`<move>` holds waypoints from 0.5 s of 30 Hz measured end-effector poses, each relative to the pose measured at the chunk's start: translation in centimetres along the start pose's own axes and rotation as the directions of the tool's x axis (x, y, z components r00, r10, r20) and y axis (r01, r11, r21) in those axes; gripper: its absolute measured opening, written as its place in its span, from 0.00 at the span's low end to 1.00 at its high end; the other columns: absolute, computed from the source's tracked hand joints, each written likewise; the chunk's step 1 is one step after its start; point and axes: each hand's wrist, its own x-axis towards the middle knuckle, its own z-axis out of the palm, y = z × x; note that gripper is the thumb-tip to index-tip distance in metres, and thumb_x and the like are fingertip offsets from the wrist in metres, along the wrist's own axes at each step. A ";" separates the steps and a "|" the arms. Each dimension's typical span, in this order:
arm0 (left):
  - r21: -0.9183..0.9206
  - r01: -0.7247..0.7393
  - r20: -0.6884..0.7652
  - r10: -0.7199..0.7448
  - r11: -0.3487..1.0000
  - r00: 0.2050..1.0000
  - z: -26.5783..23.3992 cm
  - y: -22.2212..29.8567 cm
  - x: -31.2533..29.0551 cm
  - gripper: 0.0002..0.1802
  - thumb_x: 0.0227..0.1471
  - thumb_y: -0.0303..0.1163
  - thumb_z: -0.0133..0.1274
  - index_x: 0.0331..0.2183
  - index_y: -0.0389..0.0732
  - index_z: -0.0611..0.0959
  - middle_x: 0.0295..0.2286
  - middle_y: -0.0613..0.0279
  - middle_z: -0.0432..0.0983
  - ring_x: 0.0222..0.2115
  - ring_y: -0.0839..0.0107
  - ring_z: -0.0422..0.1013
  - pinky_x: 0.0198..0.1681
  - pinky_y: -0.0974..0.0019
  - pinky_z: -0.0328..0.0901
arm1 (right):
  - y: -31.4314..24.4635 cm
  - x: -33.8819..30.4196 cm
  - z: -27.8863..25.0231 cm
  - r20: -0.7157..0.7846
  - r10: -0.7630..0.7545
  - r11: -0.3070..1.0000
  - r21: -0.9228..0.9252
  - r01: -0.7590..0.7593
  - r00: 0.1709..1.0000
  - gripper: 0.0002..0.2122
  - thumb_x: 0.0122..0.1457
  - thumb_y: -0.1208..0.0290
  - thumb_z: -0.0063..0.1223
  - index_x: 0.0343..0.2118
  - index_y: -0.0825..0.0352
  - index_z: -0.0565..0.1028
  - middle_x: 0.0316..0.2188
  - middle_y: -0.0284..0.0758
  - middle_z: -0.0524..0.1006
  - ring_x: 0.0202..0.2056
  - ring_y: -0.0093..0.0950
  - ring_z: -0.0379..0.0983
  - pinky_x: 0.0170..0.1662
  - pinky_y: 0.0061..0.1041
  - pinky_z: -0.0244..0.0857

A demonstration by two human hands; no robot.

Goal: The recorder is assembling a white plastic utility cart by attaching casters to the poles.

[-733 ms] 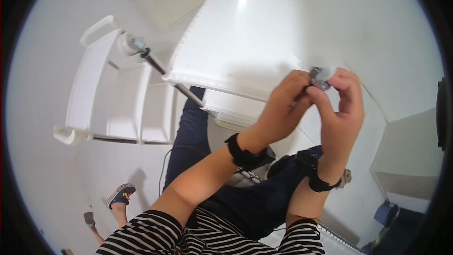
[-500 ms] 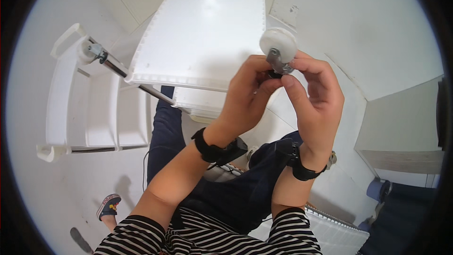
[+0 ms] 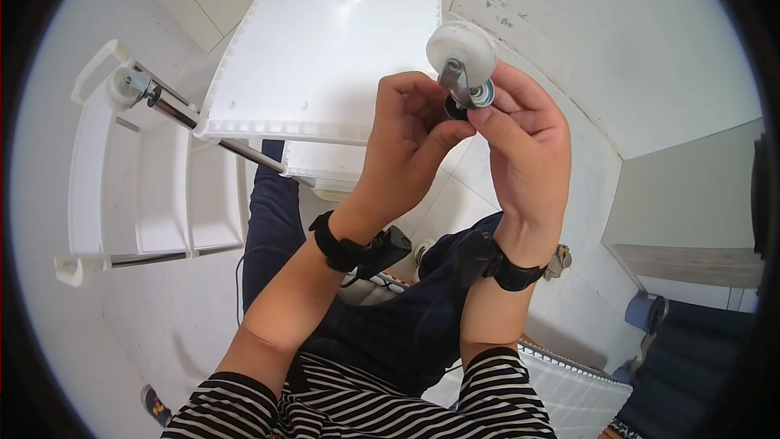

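Note:
A white caster wheel [image 3: 461, 47] with a metal bracket is pinched between the thumb and fingers of my right hand [image 3: 532, 134]. My left hand [image 3: 404, 134] curls round a dark round piece [image 3: 457, 108] just below the bracket; it looks like a tube end, mostly hidden by the fingers. Both hands meet at the near right corner of a white plastic shelf rack [image 3: 325, 57] lying tipped over. On its near left corner a second caster [image 3: 124, 88] sits at the end of a chrome tube [image 3: 175, 108].
White tiered bins [image 3: 166, 195] are at the left. A white slatted panel [image 3: 569, 390] lies at lower right, near a dark folded fabric thing [image 3: 695, 374]. Someone's shoe [image 3: 154, 405] shows at lower left. White walls and a cabinet [image 3: 691, 195] stand close by on the right.
My hands and the caster sit slightly higher and further left in view. The caster's bracket has turned, showing its metal plate. The rack has shifted left and up in view; the shoe at lower left has moved lower.

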 end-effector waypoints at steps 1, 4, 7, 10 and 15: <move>0.003 0.013 0.024 -0.013 1.000 1.000 -0.2 0.0 -0.1 0.19 0.50 0.18 0.51 0.42 0.37 0.63 0.39 0.58 0.66 0.39 0.74 0.68 0.41 0.71 0.66 | 0.1 0.0 -0.2 0.002 -0.010 1.000 -0.013 0.010 1.000 0.20 0.52 0.85 0.49 0.50 0.74 0.67 0.40 0.40 0.76 0.41 0.24 0.72 0.46 0.22 0.65; 0.032 0.054 0.052 -0.056 0.998 0.997 -0.5 0.1 0.0 0.18 0.50 0.18 0.51 0.42 0.37 0.63 0.37 0.59 0.68 0.38 0.75 0.68 0.41 0.71 0.66 | 0.2 0.0 -0.2 0.011 -0.024 1.000 -0.011 0.024 1.000 0.19 0.52 0.84 0.49 0.49 0.74 0.67 0.38 0.40 0.77 0.39 0.24 0.72 0.44 0.22 0.65; -0.015 0.085 0.059 -0.084 0.996 0.995 -0.3 0.3 0.0 0.17 0.51 0.19 0.51 0.41 0.37 0.64 0.35 0.60 0.69 0.37 0.75 0.68 0.42 0.71 0.66 | 0.1 -0.1 0.1 -0.009 -0.036 0.999 -0.038 0.036 0.999 0.18 0.50 0.84 0.51 0.47 0.74 0.68 0.36 0.39 0.77 0.38 0.23 0.73 0.44 0.21 0.65; -0.022 0.092 0.093 -0.090 0.995 0.992 -0.5 0.4 0.1 0.16 0.51 0.20 0.51 0.41 0.36 0.65 0.34 0.61 0.70 0.38 0.75 0.69 0.43 0.71 0.66 | -0.1 -0.1 0.4 -0.060 -0.026 0.996 -0.087 0.021 0.998 0.17 0.49 0.84 0.54 0.44 0.73 0.69 0.35 0.38 0.77 0.38 0.23 0.72 0.43 0.21 0.65; 0.039 0.097 0.092 -0.100 0.995 0.991 -0.9 0.3 0.1 0.16 0.52 0.22 0.50 0.43 0.36 0.65 0.37 0.60 0.70 0.38 0.76 0.68 0.42 0.71 0.65 | 1.1 0.0 0.6 -0.138 -0.126 0.984 -0.140 0.107 0.982 0.19 0.47 0.84 0.56 0.44 0.71 0.67 0.36 0.38 0.75 0.41 0.23 0.70 0.42 0.20 0.65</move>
